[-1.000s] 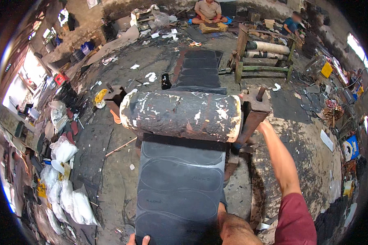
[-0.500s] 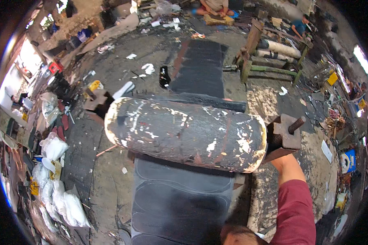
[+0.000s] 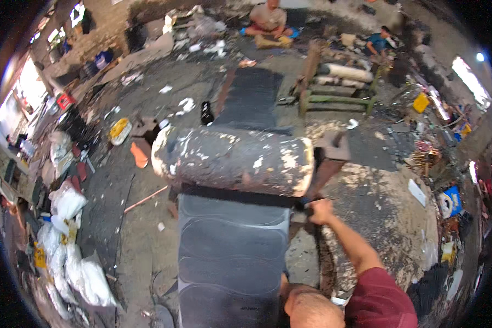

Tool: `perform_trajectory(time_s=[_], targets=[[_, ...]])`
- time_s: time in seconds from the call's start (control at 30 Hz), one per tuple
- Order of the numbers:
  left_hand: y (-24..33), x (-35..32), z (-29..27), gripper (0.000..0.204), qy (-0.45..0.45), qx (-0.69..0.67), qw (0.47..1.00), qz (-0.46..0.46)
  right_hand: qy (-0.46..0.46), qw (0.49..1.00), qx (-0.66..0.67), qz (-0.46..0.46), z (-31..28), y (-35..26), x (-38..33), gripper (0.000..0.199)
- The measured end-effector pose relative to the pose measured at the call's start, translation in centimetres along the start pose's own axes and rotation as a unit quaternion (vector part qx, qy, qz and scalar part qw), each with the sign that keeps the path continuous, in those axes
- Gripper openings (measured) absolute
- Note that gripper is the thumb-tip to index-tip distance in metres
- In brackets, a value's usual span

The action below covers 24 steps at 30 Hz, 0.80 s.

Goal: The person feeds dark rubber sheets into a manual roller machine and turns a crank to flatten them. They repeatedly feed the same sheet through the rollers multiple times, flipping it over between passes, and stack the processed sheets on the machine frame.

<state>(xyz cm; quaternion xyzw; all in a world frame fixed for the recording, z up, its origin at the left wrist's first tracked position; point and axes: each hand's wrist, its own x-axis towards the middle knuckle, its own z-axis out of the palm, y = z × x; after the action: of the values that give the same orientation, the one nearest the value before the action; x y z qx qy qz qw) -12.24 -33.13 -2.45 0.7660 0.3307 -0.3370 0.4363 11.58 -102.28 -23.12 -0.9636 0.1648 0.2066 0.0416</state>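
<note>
A thick, worn roller (image 3: pixel 235 161), dark with flaking white patches, lies crosswise in the middle of the view. A dark rubber-like sheet (image 3: pixel 232 240) with pale curved outlines runs from beneath its near side towards me. My right hand (image 3: pixel 321 211), reaching in from a maroon sleeve, is closed beside the roller's right end, just below a rusty metal block (image 3: pixel 334 146). A small dark part shows at its fingers; I cannot make out what it is. Bare rounded skin (image 3: pixel 314 309), possibly my knee, appears at the bottom edge. My left hand is out of sight.
Beyond the roller, another dark sheet (image 3: pixel 251 98) lies on the floor. A wooden rack (image 3: pixel 339 101) with pale rollers stands at the far right. Two people sit at the back. White plastic bags (image 3: pixel 90 279) and an orange sole-shaped piece (image 3: pixel 139 155) lie at the left.
The view has shifted, so the roller appears smaller and further left. My right hand, earlier largely hidden behind the metal block, now shows closed below it. The orange piece has come into sight.
</note>
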Motion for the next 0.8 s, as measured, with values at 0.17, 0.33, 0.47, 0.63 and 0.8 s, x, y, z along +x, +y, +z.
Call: perform_trajectory(time_s=[0.17, 0.33, 0.47, 0.63, 0.8], targets=[[1.7, -0.9, 0.0, 0.079, 0.042, 0.025, 0.998, 0.041, 0.084, 0.993, 0.085, 0.003, 3.0, -2.8, -0.4, 0.059], [3.5, -2.4, 0.1, 0.078, 0.152, 0.087, 0.984, 0.038, -0.069, 0.991, 0.112, -0.037, 1.8, -5.9, -14.6, 0.062], [6.1, -1.9, 1.4, 0.070, 0.213, 0.218, 0.951, 0.051, -0.131, 0.984, 0.057, -0.103, -9.2, -6.5, -25.0, 0.073], [10.1, -2.7, 3.2, 0.058, 0.274, 0.198, 0.924, 0.177, 0.017, 0.988, -0.004, -0.153, -26.7, -5.2, -27.0, 0.032], [11.9, -0.8, 3.4, 0.059, 0.228, 0.128, 0.946, 0.191, 0.611, 0.739, -0.229, -0.171, -35.2, -4.0, -17.2, 0.029]])
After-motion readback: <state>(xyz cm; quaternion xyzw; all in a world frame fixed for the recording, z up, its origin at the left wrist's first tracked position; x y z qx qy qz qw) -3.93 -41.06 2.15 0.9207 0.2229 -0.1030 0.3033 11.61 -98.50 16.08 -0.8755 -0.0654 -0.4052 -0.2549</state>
